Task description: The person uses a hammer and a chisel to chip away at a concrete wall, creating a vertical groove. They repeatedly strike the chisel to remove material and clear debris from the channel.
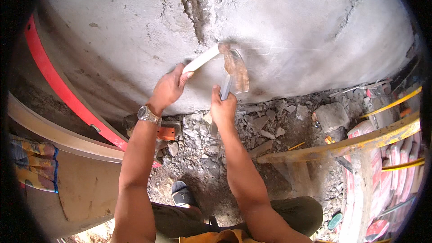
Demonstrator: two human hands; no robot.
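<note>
My left hand [170, 86], a watch on its wrist, is closed round the white handle of a hammer [200, 59]. The hammer's rusty head is smeared by motion at the top end of a grey metal chisel [227, 85]; I cannot tell if they touch. My right hand [223, 107] is closed round this chisel, just in front of the rough grey wall [297, 18]. A jagged groove [194, 6] runs vertically in the plaster above the hammer.
Broken rubble [261, 121] lines the wall's foot around an orange piece [165, 133]. A red level [67, 89], tan plank [49, 123] and patterned cloth [33, 166] are left. A stained yellow beam [342, 146] and stacked sacks [398, 166] are right, my sandalled foot [182, 193] below.
</note>
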